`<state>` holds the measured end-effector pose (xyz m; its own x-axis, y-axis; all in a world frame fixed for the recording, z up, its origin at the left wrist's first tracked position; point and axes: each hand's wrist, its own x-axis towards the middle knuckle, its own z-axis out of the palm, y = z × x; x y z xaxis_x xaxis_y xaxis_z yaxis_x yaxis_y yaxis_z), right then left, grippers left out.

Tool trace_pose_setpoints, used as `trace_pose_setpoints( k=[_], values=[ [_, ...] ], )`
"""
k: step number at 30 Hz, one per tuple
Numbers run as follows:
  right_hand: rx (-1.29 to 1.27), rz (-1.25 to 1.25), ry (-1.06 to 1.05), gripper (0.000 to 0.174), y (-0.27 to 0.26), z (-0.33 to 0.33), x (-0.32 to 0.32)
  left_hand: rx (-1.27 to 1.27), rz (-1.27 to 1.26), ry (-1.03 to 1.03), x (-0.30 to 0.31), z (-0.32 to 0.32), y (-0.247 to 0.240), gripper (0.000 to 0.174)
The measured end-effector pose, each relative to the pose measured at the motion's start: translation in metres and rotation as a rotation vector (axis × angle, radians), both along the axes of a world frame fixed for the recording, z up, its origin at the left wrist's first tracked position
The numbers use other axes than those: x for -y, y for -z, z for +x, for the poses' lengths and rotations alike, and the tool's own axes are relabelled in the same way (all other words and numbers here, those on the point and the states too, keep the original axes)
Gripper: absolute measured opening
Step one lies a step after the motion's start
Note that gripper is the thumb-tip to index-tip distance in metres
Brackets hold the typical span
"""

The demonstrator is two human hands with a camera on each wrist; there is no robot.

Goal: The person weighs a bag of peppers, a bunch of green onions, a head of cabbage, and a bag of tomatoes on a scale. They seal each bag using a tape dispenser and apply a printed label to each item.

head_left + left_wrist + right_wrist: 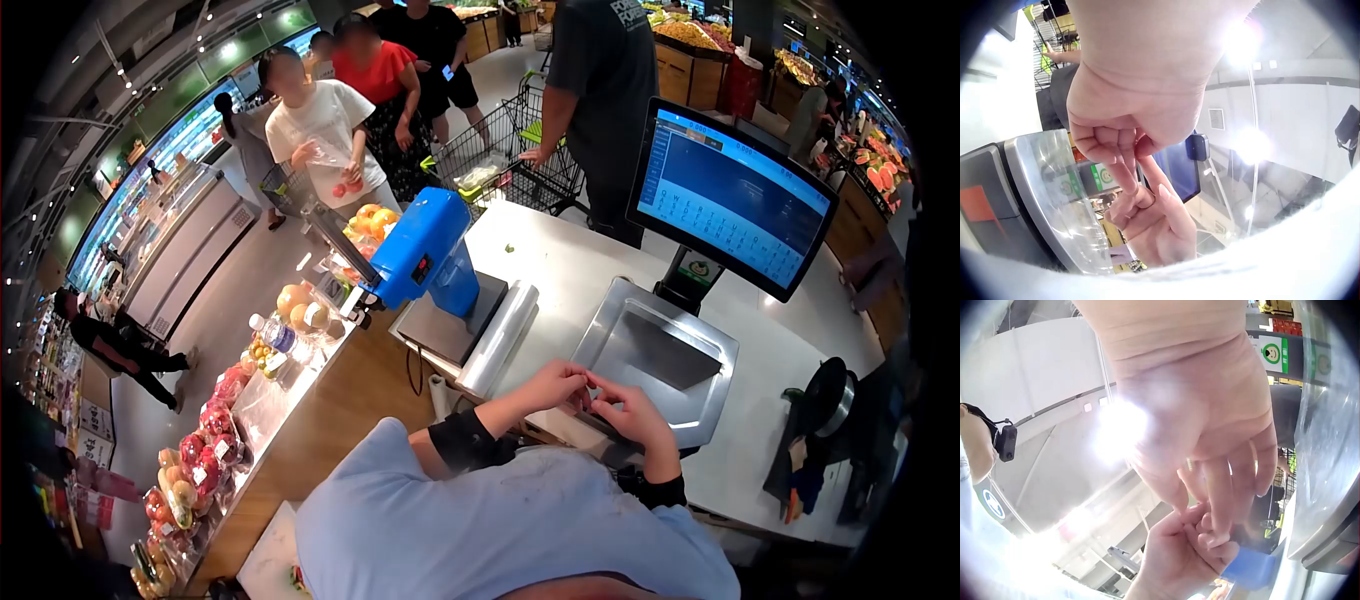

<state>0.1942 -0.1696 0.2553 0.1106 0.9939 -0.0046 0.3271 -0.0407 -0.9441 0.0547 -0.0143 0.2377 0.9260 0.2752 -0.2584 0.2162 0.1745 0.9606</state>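
Observation:
My left hand (556,387) and right hand (634,408) meet in front of my body, over the near edge of a metal scale tray (727,372). Fingertips touch fingertips. In the left wrist view the left hand (1138,115) has loosely bent fingers against those of the right hand (1161,226). Longer and straighter fingers show on the right hand (1207,419) in the right wrist view, its thumb and fingertips at the bent fingers of the left hand (1179,550). No object shows between them.
Behind the tray stands a touchscreen (735,195). To the left are a roll of clear film (500,338) and a blue device (425,250). Wrapped fruit (205,455) and a bottle (272,335) line the counter's left side. Shoppers and a shopping cart (500,150) are across the counter.

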Motion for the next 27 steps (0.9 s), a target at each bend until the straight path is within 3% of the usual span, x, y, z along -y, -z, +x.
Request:
trace_pose_setpoints(
  k=[9, 12, 18, 27],
  values=[
    [-0.106, 0.006, 0.097, 0.037, 0.000, -0.005, -0.016, -0.004, 0.032, -0.048, -0.001, 0.000, 0.010, 0.021],
    [0.016, 0.039, 0.164, 0.029, -0.004, -0.002, -0.037, 0.004, 0.019, -0.060, -0.002, -0.002, 0.010, 0.021],
    [0.075, 0.196, 0.219, 0.026, -0.036, -0.004, -0.094, -0.017, 0.051, -0.049, -0.003, -0.012, 0.012, 0.019],
    [0.111, 0.161, 0.368, 0.028, -0.040, 0.006, -0.133, -0.012, 0.027, -0.120, -0.014, -0.046, 0.013, 0.020]
  ],
)
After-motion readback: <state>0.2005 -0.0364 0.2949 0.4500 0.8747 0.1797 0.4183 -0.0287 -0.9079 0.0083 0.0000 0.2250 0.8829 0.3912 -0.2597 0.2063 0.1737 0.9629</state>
